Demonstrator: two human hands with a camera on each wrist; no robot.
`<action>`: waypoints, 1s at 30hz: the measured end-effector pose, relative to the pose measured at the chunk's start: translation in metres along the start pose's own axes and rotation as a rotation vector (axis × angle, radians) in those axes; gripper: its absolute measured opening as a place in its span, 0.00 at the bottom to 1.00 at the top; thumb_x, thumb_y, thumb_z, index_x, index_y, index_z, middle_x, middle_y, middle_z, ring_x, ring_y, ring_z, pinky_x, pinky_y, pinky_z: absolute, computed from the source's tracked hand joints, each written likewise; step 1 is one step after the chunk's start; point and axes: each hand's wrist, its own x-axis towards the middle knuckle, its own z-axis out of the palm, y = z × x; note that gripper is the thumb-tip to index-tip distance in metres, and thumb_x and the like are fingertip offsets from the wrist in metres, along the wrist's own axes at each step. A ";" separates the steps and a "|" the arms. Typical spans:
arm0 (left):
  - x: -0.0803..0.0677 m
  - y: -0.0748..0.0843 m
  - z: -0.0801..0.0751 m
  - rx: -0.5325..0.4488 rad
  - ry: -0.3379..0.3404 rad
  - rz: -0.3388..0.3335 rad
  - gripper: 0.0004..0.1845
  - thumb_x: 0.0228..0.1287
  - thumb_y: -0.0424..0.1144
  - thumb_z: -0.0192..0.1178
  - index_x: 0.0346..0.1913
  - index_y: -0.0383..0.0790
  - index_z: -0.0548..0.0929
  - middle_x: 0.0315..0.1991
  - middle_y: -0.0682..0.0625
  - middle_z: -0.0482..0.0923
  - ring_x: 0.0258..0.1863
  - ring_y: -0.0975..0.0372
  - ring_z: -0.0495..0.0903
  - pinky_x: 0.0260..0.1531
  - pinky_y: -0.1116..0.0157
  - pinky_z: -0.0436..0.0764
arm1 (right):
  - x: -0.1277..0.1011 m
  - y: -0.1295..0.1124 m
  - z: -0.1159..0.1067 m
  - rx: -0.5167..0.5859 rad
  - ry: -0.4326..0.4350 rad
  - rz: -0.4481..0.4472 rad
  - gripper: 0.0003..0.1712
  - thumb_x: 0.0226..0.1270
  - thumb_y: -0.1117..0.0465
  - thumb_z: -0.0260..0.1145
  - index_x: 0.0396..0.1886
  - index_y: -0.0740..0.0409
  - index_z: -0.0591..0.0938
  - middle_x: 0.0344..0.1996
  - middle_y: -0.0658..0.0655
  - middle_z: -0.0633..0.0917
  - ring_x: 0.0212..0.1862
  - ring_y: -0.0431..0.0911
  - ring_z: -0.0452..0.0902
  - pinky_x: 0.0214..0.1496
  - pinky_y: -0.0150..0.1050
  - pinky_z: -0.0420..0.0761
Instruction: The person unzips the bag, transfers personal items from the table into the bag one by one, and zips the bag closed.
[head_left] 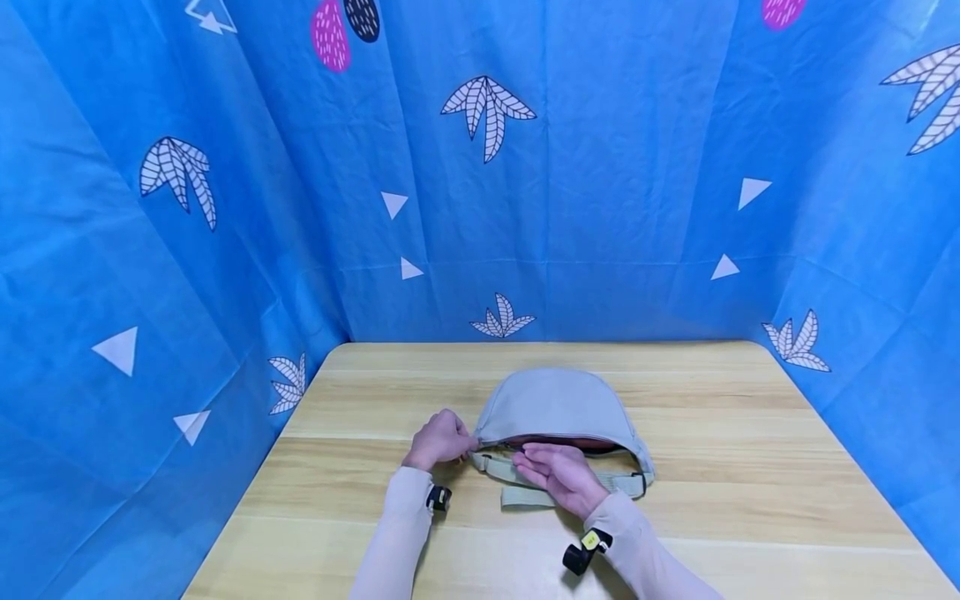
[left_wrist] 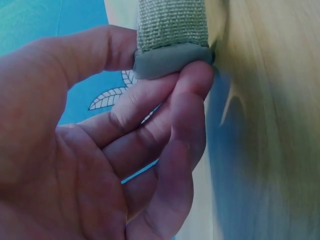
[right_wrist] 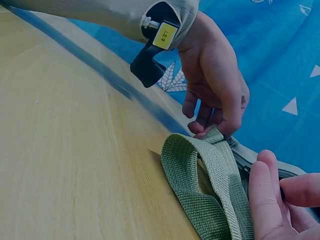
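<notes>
A grey-green waist bag (head_left: 555, 404) lies flat on the wooden table (head_left: 750, 467), its zip partly undone and showing a reddish inside. My left hand (head_left: 442, 439) pinches the bag's left end between thumb and fingers. In the left wrist view the thumb and fingers (left_wrist: 165, 100) close on that webbing end (left_wrist: 170, 30). My right hand (head_left: 558, 473) rests over the front edge at the zip line. The right wrist view shows its thumb and forefinger (right_wrist: 272, 200) meeting there, and what they pinch is hidden. The woven strap (right_wrist: 210, 190) lies folded beside them.
A blue printed cloth (head_left: 600, 167) walls the table in at the back and on both sides. Bare wood lies to the left, right and front of the bag. Both forearms wear pale sleeves with small black wrist cameras (head_left: 438, 498).
</notes>
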 end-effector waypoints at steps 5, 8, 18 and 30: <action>0.001 -0.001 0.000 -0.012 -0.008 -0.004 0.14 0.60 0.43 0.71 0.20 0.40 0.85 0.20 0.49 0.86 0.21 0.57 0.82 0.21 0.65 0.75 | -0.001 -0.001 -0.001 0.000 -0.007 0.005 0.17 0.74 0.74 0.58 0.59 0.76 0.75 0.37 0.58 0.92 0.43 0.44 0.91 0.54 0.35 0.88; 0.001 -0.003 0.001 -0.013 -0.011 -0.006 0.14 0.60 0.43 0.71 0.20 0.40 0.85 0.20 0.49 0.86 0.20 0.57 0.82 0.20 0.65 0.74 | -0.001 -0.001 -0.002 0.007 -0.015 0.007 0.18 0.74 0.74 0.57 0.61 0.77 0.74 0.38 0.58 0.92 0.43 0.44 0.91 0.54 0.35 0.88; 0.004 -0.004 0.001 -0.019 -0.027 0.003 0.15 0.60 0.44 0.70 0.19 0.40 0.85 0.19 0.50 0.85 0.19 0.58 0.80 0.19 0.66 0.73 | -0.003 -0.005 -0.004 0.035 -0.033 0.014 0.14 0.74 0.75 0.57 0.55 0.73 0.79 0.38 0.59 0.92 0.44 0.45 0.91 0.55 0.36 0.88; 0.002 -0.004 -0.001 -0.015 -0.038 0.033 0.16 0.59 0.44 0.69 0.18 0.41 0.84 0.19 0.51 0.85 0.19 0.57 0.81 0.20 0.65 0.74 | -0.006 -0.007 -0.010 0.001 -0.042 0.006 0.14 0.74 0.75 0.56 0.55 0.73 0.80 0.39 0.59 0.92 0.45 0.45 0.91 0.55 0.36 0.88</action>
